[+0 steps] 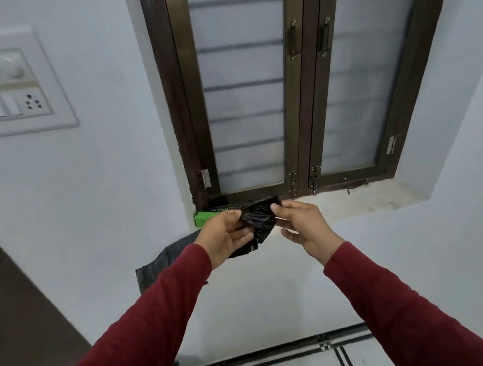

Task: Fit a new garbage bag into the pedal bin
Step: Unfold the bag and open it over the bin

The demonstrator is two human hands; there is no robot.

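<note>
While pinched between both hands, black garbage bag.

the garbage bag is glossy black and crinkled, with a duller grey-black length trailing lower left. the box behind it is bright green. both sleeves are dark red. the wall is pale bluish white, as is the switch plate. the window frame is dark brown with a bronze inner edge, its frosted panes grey-white crossed by dim horizontal stripes. the sill is off-white. the floor tiles are white with black lines and small checkered squares.
</note>
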